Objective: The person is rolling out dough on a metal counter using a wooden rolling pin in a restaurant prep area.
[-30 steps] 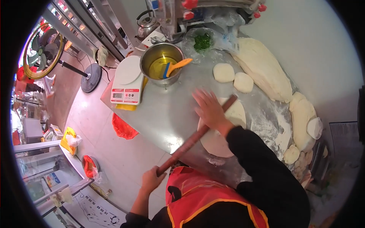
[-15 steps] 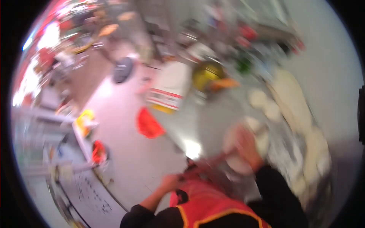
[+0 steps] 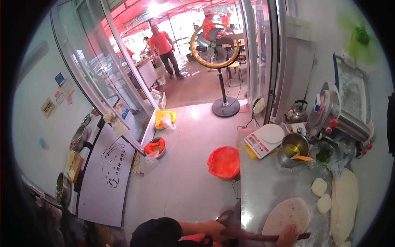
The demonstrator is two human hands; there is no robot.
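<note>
A flat, pale round of rolled dough (image 3: 286,215) lies on the metal worktop at the lower right. Across its near edge runs a long brown rolling pin (image 3: 263,237). My right hand (image 3: 288,236) is over the pin near its right end, fingers bent across it above the dough. At the pin's left end, off the table, my left hand (image 3: 213,228) is closed around it, partly blurred. Two small dough pieces (image 3: 319,187) sit beyond the round, beside a long thick strip of dough (image 3: 345,206) along the wall.
On the worktop (image 3: 257,189) stand a white scale (image 3: 263,142), a steel pot (image 3: 294,150) with yellow liquid and an orange-handled brush, a kettle (image 3: 297,112) and a dough-rolling machine (image 3: 341,111). A red-lined bin (image 3: 224,161) stands left. A fan (image 3: 225,106) and people are by the doorway.
My view has swung up and become sharp, bringing the doorway and people into sight. Both hands stay on the rolling pin, which now lies nearly level across the dough's near edge.
</note>
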